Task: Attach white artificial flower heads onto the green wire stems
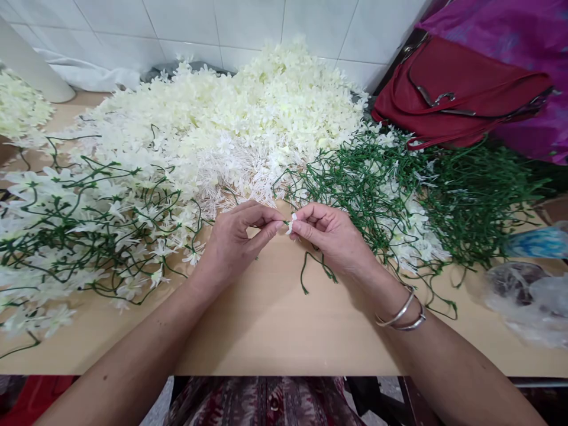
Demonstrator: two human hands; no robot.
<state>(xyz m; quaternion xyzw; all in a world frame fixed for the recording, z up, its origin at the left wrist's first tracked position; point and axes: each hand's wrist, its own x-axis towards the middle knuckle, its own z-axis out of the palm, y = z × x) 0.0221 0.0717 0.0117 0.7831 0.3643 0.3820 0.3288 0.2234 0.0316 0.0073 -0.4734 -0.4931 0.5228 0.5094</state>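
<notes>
My left hand (237,239) and my right hand (331,234) meet over the middle of a light wooden table (266,331). Between their pinched fingertips is a small white artificial flower (290,223). A thin green plastic stem (313,269) hangs below my right hand, which grips it. A big heap of loose cream-white flowers (248,112) lies just behind the hands. Bare green stems (399,183) are piled to the right, and stems with flowers fitted on them (80,225) lie to the left.
A red handbag (457,94) sits at the back right against purple cloth (523,35). Clear plastic bags (528,296) lie at the right edge. A white tiled wall (248,23) closes the back. Bare table shows in front of the hands.
</notes>
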